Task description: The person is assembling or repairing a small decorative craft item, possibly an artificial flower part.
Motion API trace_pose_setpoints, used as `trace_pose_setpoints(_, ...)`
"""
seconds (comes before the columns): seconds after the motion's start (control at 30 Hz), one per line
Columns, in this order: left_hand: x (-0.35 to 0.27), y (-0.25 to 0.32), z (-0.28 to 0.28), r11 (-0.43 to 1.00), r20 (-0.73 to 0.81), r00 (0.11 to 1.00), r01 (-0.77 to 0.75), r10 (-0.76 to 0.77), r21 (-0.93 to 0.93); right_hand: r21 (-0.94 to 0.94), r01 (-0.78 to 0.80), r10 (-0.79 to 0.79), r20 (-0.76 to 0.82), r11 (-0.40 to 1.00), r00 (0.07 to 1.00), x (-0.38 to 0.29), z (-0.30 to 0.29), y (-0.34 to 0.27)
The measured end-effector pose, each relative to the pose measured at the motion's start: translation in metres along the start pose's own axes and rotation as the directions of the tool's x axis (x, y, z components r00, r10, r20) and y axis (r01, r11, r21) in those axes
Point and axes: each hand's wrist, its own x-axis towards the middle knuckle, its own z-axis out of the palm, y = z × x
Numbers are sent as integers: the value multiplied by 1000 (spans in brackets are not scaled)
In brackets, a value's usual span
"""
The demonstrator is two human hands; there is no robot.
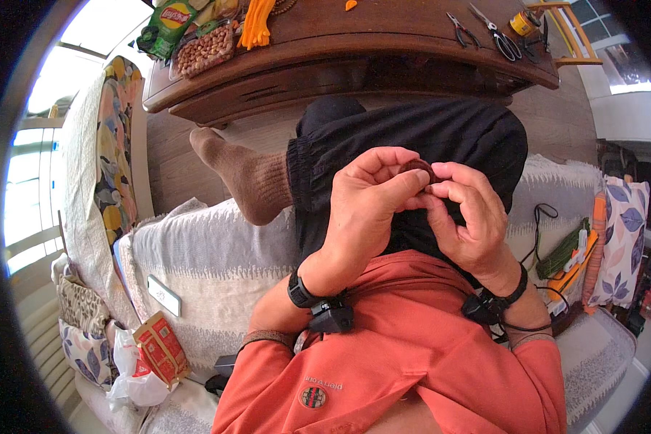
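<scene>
A small dark brown, rounded piece (415, 167) is pinched between the thumb and fingers of my left hand (366, 200), above my dark trousers. Its material cannot be made out. My right hand (466, 217) meets it from the right, with the fingertips at the piece's edge and the thumb just below; whether they grip something thin there is hidden. Both hands are close together over my lap. On the wooden table (314, 40) beyond lie orange fuzzy stems (256, 24), a small orange piece (351, 5), pliers (463, 31) and scissors (502, 39).
A plastic box of nuts (206, 50) and a green chip bag (168, 24) stand at the table's left; a yellow jar (523, 24) is at its right. On the sofa are a phone (164, 295), a red packet (161, 350), green stems (561, 255) and a glue gun (578, 250).
</scene>
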Motion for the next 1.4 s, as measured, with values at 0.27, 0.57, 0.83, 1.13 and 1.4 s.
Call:
trace_pose_setpoints(0.27,2,2,-1,999,10,999,36,-36,-16,-34,14,-14,4,999,1000,-2,2,3)
trace_pose_setpoints(0.57,-3,0,4,1000,31,999,-13,13,26,-2,-20,20,-9,1000,1000,-1,3,-1)
trace_pose_setpoints(0.83,-4,-5,6,997,34,996,-79,78,19,-6,-44,43,-67,999,997,-2,7,-4)
trace_pose_setpoints(1.13,2,12,-8,999,140,990,29,-34,39,464,-289,277,96,837,956,0,-11,10)
trace_pose_setpoints(1.4,-2,15,-7,989,185,981,38,-64,141,518,-640,477,427,568,768,15,-22,12)
